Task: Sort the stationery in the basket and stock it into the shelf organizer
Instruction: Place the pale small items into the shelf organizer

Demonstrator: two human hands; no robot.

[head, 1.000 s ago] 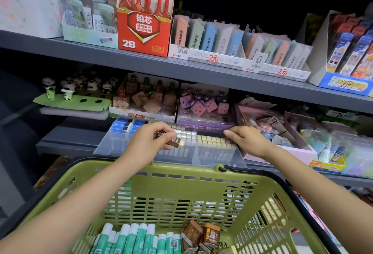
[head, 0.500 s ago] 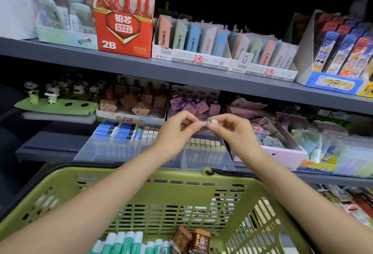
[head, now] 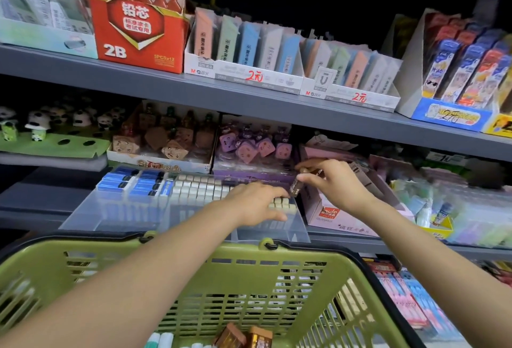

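Head view: half a second ago both hands met in mid-air over the clear organizer, pinching one small item between them. Now the left hand (head: 256, 203) has dropped onto the organizer's (head: 133, 214) right-hand compartment, fingers straight and resting on the rows of cream erasers (head: 199, 188), holding nothing. The right hand (head: 333, 183) pinches a small brown eraser (head: 296, 187) by itself, just above that compartment's right edge.

The red carton (head: 138, 23) on the upper shelf (head: 249, 98) reads "2B" and "铅芯"; the white trays (head: 249, 77) beside it carry "M&G" and a handwritten "2元".

The green basket (head: 249, 270) sits in front of the grey shelf, with brown packets (head: 243, 336) and white-capped sticks (head: 160, 340) at its bottom.
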